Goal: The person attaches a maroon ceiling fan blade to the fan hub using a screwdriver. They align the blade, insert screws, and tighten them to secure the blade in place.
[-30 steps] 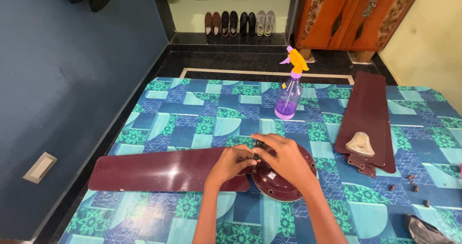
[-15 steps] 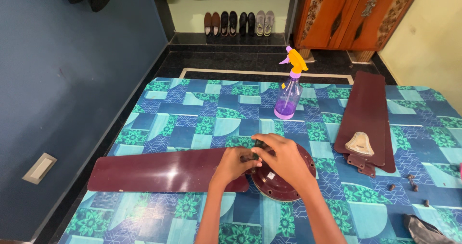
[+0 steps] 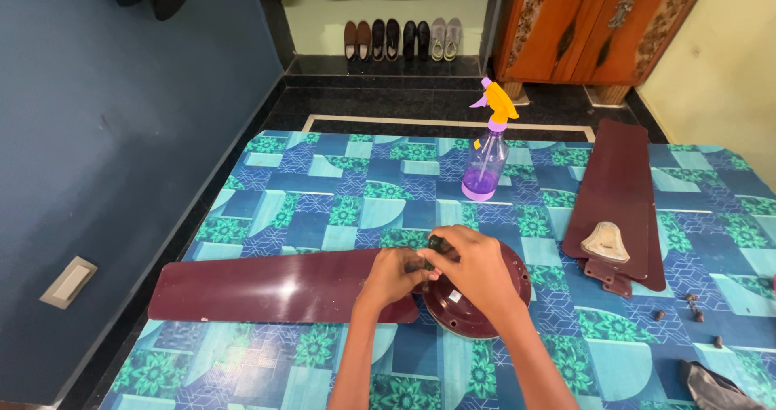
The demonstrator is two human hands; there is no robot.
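I'm looking into a home, a living space by the look of it: a row of shoes (image 3: pixel 400 38) lined along the far wall, a carved wooden cupboard (image 3: pixel 594 26) beside it, and a patterned blue-green mat (image 3: pixel 323 208) spread across the floor.

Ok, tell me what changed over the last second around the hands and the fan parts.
Hardly anything. Both hands stay together at the joint where the maroon fan blade meets the round motor housing; the right hand keeps pinching a small dark tool, and the left hand has shifted only slightly. The spray bottle, the stacked blades and the loose screws have not moved.
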